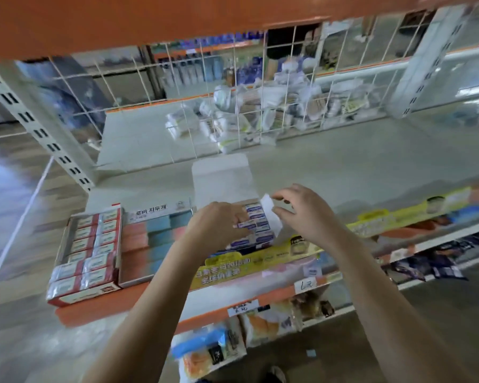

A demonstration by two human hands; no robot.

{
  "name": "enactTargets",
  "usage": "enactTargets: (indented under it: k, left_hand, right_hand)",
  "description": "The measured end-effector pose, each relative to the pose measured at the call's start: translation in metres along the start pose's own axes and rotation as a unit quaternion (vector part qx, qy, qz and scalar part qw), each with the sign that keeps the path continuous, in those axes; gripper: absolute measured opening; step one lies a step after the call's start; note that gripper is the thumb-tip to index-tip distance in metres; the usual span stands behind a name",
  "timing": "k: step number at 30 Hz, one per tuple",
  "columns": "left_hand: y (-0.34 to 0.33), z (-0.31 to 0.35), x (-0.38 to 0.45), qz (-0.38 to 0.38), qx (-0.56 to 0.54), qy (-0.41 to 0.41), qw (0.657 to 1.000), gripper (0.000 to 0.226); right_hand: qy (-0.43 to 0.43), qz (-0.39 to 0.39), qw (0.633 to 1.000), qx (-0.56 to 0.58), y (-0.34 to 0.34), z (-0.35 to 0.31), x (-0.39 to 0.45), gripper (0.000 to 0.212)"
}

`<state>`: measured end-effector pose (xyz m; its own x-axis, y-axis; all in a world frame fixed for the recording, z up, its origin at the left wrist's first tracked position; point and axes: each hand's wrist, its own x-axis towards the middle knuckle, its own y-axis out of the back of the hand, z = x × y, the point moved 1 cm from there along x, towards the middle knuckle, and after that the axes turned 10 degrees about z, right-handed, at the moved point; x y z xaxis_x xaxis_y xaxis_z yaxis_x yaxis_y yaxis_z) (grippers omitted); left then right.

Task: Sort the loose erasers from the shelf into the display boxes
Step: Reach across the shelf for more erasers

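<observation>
A white display box (221, 175) with its lid standing up sits mid-shelf, holding rows of blue-and-white erasers (259, 232). My left hand (217, 226) is over the box's left side, its fingers curled onto one of these erasers. My right hand (304, 214) is at the box's right edge and pinches the white side flap (271, 214) between thumb and fingers. To the left stand a box of pink and blue erasers (155, 236) and a red box of red-and-white erasers (86, 252).
The pale shelf (357, 167) stretches right and back to a wire grid (233, 111) with bagged goods behind it. An orange shelf (177, 17) hangs overhead. A yellow label strip (260, 264) runs along the front edge, with packaged goods on lower shelves.
</observation>
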<state>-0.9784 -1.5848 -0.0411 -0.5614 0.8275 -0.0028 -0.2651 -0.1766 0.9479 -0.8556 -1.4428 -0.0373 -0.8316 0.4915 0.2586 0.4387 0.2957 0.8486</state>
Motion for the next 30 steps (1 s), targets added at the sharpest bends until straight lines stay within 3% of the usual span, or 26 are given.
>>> enactTargets:
  k: [6,16,21,25,30]
  left_hand:
    - [0.01,0.0,-0.008,-0.04,0.003,0.014,0.999,0.029]
    - [0.016,-0.005,-0.008,-0.055,0.048,0.002,0.997,0.025]
    - [0.024,0.011,0.012,-0.025,0.129,-0.082,0.988,0.03]
    - [0.022,0.068,0.057,0.028,0.119,-0.185,0.975,0.03]
    - [-0.018,0.194,0.115,0.038,0.105,-0.256,0.96,0.035]
  right_hand:
    - [0.015,-0.002,0.999,0.048,-0.005,0.0,0.001,0.033]
    - [0.006,-0.018,0.999,0.036,-0.013,0.001,-0.005,0.032]
    - [-0.028,0.004,0.999,0.025,0.002,0.009,-0.001,0.031]
    - [-0.069,0.026,0.997,-0.028,0.03,0.044,0.003,0.031]
    - [-0.133,0.028,0.982,-0.134,0.082,0.135,-0.005,0.036]
